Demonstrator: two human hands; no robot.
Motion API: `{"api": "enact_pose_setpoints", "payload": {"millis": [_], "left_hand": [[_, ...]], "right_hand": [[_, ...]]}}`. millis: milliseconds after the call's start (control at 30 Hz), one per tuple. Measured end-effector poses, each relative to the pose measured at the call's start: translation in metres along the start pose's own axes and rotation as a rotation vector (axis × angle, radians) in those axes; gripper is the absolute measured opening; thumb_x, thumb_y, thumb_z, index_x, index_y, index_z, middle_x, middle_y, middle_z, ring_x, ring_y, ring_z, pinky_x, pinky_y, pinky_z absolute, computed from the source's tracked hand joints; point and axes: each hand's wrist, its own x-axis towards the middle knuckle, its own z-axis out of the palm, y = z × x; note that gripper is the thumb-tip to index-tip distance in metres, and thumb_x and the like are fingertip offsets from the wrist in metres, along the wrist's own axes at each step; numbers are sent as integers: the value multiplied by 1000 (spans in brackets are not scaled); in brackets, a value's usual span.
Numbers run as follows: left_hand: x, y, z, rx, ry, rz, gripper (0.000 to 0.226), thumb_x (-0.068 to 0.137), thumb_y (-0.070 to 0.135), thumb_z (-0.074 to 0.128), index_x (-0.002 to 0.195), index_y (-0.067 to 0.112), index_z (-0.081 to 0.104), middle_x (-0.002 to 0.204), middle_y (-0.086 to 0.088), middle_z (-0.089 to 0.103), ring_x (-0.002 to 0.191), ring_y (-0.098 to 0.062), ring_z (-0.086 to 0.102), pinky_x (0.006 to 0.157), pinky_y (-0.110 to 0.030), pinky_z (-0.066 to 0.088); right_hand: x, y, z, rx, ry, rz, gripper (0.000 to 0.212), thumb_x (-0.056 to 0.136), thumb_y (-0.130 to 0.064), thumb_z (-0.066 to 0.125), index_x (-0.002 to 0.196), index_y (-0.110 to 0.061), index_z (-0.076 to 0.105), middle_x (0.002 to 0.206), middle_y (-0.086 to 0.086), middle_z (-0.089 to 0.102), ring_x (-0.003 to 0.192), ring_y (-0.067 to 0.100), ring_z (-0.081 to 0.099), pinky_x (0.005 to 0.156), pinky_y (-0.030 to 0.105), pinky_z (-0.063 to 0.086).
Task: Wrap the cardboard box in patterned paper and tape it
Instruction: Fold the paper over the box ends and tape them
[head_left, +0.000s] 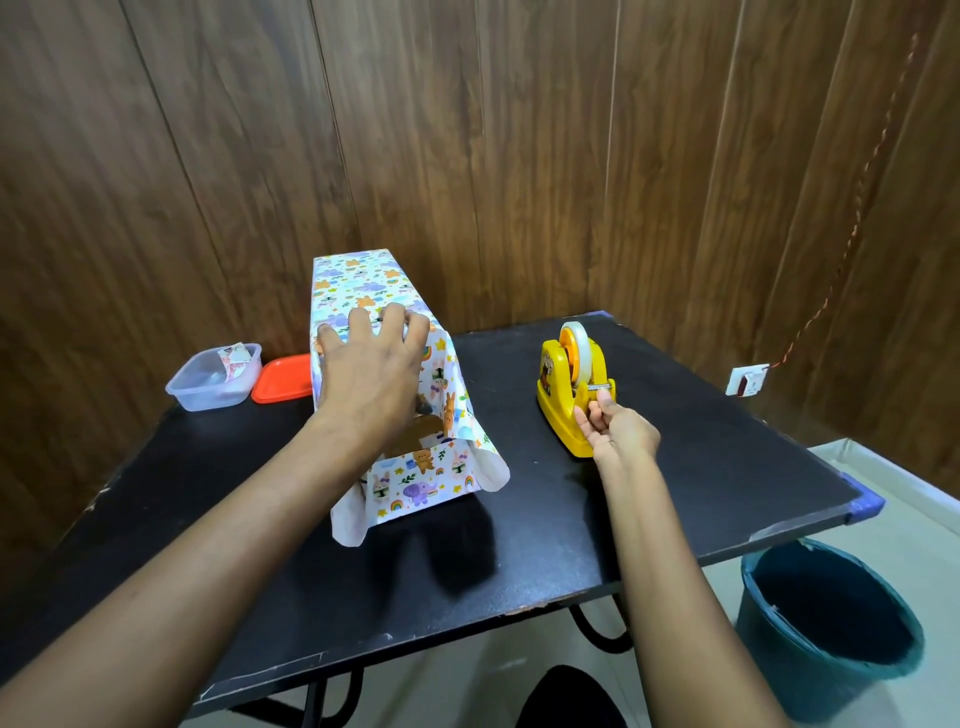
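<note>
Pressing with straight, spread fingers (359, 321), the left hand (371, 371) flattens the paper (358, 278) on top of the box (422, 427), which stands on the table (675, 483), bare cardboard showing at its near end just beside the wrist. The right hand (621, 434) pinches the tape (601, 387) end at the dispenser (558, 413) cutter. The dispenser's sticker is too small to read.

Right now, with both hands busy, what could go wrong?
1. Only the left hand pins the animal-patterned wrapping paper to the brown cardboard box; easing off could let it spring open.
2. The right hand pinches pale tape at the unheld yellow plastic tape dispenser, which might slide when pulled.
</note>
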Motion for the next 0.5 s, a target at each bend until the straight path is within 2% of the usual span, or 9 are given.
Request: {"api": "enact_pose_setpoints", "payload": {"millis": [33,133,300,500], "left_hand": [[0,0,0,3,-3,-1,77,83,40,64,139,18,16,147,-8,21,133,-32,26,104,-52,31],[1,1,-1,8,-2,1,76,84,39,64,139,17,16,148,-9,21,133,-32,26,104,-52,31],[0,0,-2,-5,-3,6,78,83,42,64,140,17,16,147,-9,21,133,-33,26,104,-52,31],[-1,-1,-2,-5,4,12,78,83,43,63,140,17,17,148,-9,22,133,-33,26,104,-52,31]], "right_hand": [[0,-1,0,1,-11,15,17,89,-1,60,73,1,54,70,10,53,59,10,49,81,41,55],[0,-1,-2,-50,-45,-11,16,88,-8,63,76,0,58,67,7,52,56,10,48,67,39,57],[5,2,-2,-92,-19,-92,22,88,-11,65,70,-3,56,50,2,51,40,4,46,58,36,57],[8,14,-4,-77,-6,-203,22,89,-13,64,73,-3,53,63,6,50,52,8,47,64,31,59]]}}
